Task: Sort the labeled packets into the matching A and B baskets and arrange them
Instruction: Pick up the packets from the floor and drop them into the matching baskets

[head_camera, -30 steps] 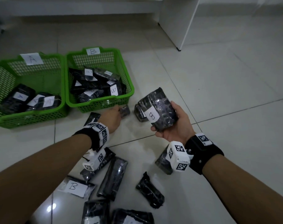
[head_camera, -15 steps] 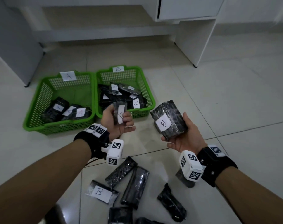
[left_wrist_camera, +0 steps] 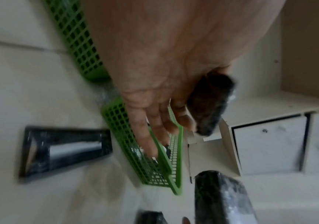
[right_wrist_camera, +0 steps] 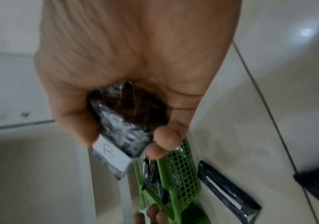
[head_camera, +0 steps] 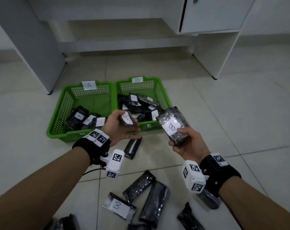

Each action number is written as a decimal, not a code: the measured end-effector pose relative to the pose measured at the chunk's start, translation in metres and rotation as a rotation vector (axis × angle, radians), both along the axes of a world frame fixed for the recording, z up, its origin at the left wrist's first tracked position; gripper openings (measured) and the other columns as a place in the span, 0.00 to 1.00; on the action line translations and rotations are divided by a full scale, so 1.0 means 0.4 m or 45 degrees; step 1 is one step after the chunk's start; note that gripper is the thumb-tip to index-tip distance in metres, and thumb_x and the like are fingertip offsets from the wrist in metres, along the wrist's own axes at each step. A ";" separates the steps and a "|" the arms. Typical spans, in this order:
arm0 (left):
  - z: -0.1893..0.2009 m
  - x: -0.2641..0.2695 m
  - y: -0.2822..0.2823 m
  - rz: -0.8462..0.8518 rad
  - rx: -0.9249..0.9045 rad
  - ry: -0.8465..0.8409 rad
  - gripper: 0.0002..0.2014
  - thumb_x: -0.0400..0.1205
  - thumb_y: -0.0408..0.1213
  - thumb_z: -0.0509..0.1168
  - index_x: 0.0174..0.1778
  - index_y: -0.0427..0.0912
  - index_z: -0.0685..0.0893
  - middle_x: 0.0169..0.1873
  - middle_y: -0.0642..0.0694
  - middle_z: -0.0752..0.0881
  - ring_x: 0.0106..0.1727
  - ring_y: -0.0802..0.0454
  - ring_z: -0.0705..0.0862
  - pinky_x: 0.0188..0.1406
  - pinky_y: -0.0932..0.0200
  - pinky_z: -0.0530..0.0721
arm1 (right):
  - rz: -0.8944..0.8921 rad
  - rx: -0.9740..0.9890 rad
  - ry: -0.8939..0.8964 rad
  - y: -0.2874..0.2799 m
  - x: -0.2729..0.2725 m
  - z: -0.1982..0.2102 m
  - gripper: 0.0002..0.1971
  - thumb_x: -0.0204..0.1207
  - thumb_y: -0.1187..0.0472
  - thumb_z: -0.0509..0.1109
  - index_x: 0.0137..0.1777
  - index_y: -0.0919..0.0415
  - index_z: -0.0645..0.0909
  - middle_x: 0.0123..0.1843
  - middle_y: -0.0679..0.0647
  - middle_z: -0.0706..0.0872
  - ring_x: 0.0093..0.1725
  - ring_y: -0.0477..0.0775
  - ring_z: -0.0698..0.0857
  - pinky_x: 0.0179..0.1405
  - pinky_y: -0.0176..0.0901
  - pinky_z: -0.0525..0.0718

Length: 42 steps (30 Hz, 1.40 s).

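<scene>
Two green baskets stand side by side on the tiled floor: basket A (head_camera: 64, 112) on the left holds a few black packets, basket B (head_camera: 162, 95) on the right holds several. My left hand (head_camera: 119, 128) holds a small black packet labelled A (head_camera: 126, 119) above the front rims of the baskets; the same packet (left_wrist_camera: 210, 103) shows in the left wrist view. My right hand (head_camera: 187, 145) grips a thicker black packet labelled B (head_camera: 173, 125) just in front of basket B; its label (right_wrist_camera: 114, 154) also shows in the right wrist view.
Several black packets lie loose on the floor near me, one labelled B (head_camera: 118, 207) and one (head_camera: 132, 147) just in front of the baskets. A white desk with a cabinet door (head_camera: 212, 14) stands behind the baskets, its legs on either side.
My left hand picked a packet off the floor in front of the baskets and lifted it, turning its A label up. My right hand kept its B packet. The head view tilted up.
</scene>
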<state>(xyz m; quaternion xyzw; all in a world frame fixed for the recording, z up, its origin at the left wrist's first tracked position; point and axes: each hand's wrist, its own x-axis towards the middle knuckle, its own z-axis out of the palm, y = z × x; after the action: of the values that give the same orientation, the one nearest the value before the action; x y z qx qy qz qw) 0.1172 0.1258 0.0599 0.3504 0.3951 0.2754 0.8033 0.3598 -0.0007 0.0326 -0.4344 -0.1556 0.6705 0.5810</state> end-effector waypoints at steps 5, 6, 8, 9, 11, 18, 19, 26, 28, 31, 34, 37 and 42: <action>0.005 -0.095 0.128 0.271 0.266 0.610 0.16 0.86 0.41 0.54 0.47 0.36 0.84 0.30 0.42 0.78 0.30 0.47 0.75 0.29 0.59 0.73 | -0.094 -0.016 -0.425 0.109 -0.064 0.006 0.31 0.57 0.52 0.80 0.60 0.67 0.87 0.52 0.64 0.92 0.45 0.61 0.87 0.33 0.46 0.85; -0.007 -0.128 0.160 0.324 0.290 0.694 0.13 0.86 0.41 0.57 0.47 0.36 0.83 0.33 0.39 0.79 0.30 0.47 0.78 0.27 0.58 0.77 | -0.132 -0.001 -0.557 0.137 -0.078 0.008 0.31 0.54 0.52 0.83 0.59 0.65 0.89 0.53 0.64 0.93 0.45 0.58 0.88 0.33 0.44 0.84; -0.028 -0.189 0.216 0.411 0.483 0.941 0.11 0.81 0.42 0.67 0.51 0.37 0.81 0.42 0.39 0.85 0.36 0.45 0.85 0.31 0.56 0.85 | -0.192 0.036 -0.844 0.193 -0.100 0.014 0.25 0.60 0.53 0.85 0.57 0.59 0.89 0.52 0.57 0.94 0.45 0.52 0.90 0.38 0.43 0.86; -0.038 -0.215 0.236 0.455 0.624 1.095 0.18 0.78 0.43 0.71 0.58 0.38 0.79 0.46 0.41 0.86 0.40 0.45 0.86 0.39 0.53 0.87 | -0.214 0.044 -0.979 0.221 -0.111 0.017 0.25 0.62 0.52 0.85 0.59 0.55 0.86 0.53 0.54 0.93 0.48 0.51 0.91 0.45 0.46 0.88; -0.042 -0.247 0.262 0.550 0.820 1.263 0.28 0.79 0.39 0.73 0.71 0.40 0.69 0.50 0.46 0.82 0.46 0.46 0.84 0.49 0.53 0.83 | -0.215 0.051 -1.281 0.278 -0.130 0.019 0.30 0.65 0.48 0.84 0.64 0.50 0.75 0.55 0.50 0.89 0.51 0.53 0.88 0.51 0.49 0.85; -0.100 -0.263 0.345 0.200 1.025 1.605 0.22 0.80 0.28 0.65 0.72 0.38 0.76 0.63 0.37 0.84 0.60 0.38 0.85 0.56 0.52 0.83 | -0.211 -0.005 -2.005 0.393 -0.158 -0.055 0.19 0.84 0.52 0.68 0.70 0.59 0.75 0.66 0.68 0.78 0.56 0.68 0.83 0.49 0.46 0.72; -0.110 -0.259 0.348 0.117 1.047 1.656 0.24 0.80 0.28 0.66 0.74 0.38 0.76 0.65 0.36 0.83 0.64 0.37 0.83 0.60 0.51 0.81 | -0.201 -0.030 -2.053 0.399 -0.156 -0.075 0.18 0.84 0.51 0.68 0.68 0.61 0.75 0.63 0.69 0.81 0.55 0.69 0.83 0.48 0.49 0.74; -0.134 -0.236 0.327 -0.459 1.012 2.336 0.27 0.84 0.50 0.54 0.77 0.42 0.74 0.84 0.40 0.61 0.85 0.40 0.54 0.81 0.33 0.54 | -0.241 -0.099 -2.295 0.391 -0.144 -0.087 0.24 0.84 0.49 0.64 0.64 0.73 0.78 0.63 0.72 0.82 0.65 0.70 0.76 0.62 0.60 0.75; -0.135 -0.222 0.306 -0.508 0.956 2.352 0.29 0.86 0.53 0.48 0.78 0.40 0.73 0.84 0.40 0.61 0.87 0.42 0.51 0.81 0.32 0.51 | -0.260 -0.057 -2.277 0.367 -0.151 -0.078 0.24 0.84 0.49 0.65 0.67 0.71 0.76 0.65 0.70 0.81 0.66 0.69 0.76 0.62 0.60 0.75; -0.129 -0.187 0.252 -0.305 1.181 2.250 0.27 0.86 0.52 0.49 0.70 0.36 0.79 0.78 0.37 0.71 0.82 0.40 0.60 0.78 0.33 0.57 | -0.283 0.114 -2.280 0.309 -0.162 -0.075 0.27 0.81 0.52 0.68 0.73 0.70 0.72 0.68 0.68 0.78 0.68 0.68 0.74 0.66 0.61 0.74; -0.100 -0.125 0.162 0.016 1.621 1.985 0.19 0.80 0.48 0.54 0.56 0.39 0.80 0.58 0.40 0.80 0.62 0.40 0.75 0.66 0.40 0.70 | -0.326 0.236 -2.288 0.235 -0.167 -0.079 0.28 0.77 0.51 0.65 0.72 0.68 0.72 0.68 0.65 0.77 0.67 0.66 0.73 0.68 0.61 0.74; -0.084 -0.043 0.036 0.000 1.938 1.545 0.07 0.84 0.45 0.56 0.46 0.46 0.72 0.40 0.48 0.77 0.40 0.49 0.75 0.45 0.49 0.79 | -0.325 0.247 -2.298 0.143 -0.149 -0.096 0.24 0.74 0.53 0.65 0.68 0.65 0.74 0.64 0.62 0.77 0.63 0.63 0.74 0.64 0.57 0.74; -0.186 0.057 -0.086 -0.673 1.850 1.681 0.16 0.85 0.49 0.55 0.60 0.42 0.77 0.57 0.41 0.82 0.55 0.39 0.82 0.43 0.50 0.81 | -0.202 -0.042 -2.414 0.044 -0.037 -0.159 0.19 0.67 0.57 0.69 0.57 0.66 0.77 0.57 0.65 0.78 0.58 0.69 0.76 0.55 0.62 0.79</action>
<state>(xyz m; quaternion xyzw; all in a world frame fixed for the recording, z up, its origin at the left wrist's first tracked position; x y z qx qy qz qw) 0.1400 0.0913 -0.0144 0.9119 0.4067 0.0140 0.0524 0.3451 0.0168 -0.0310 -0.8149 -0.5228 -0.0004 0.2504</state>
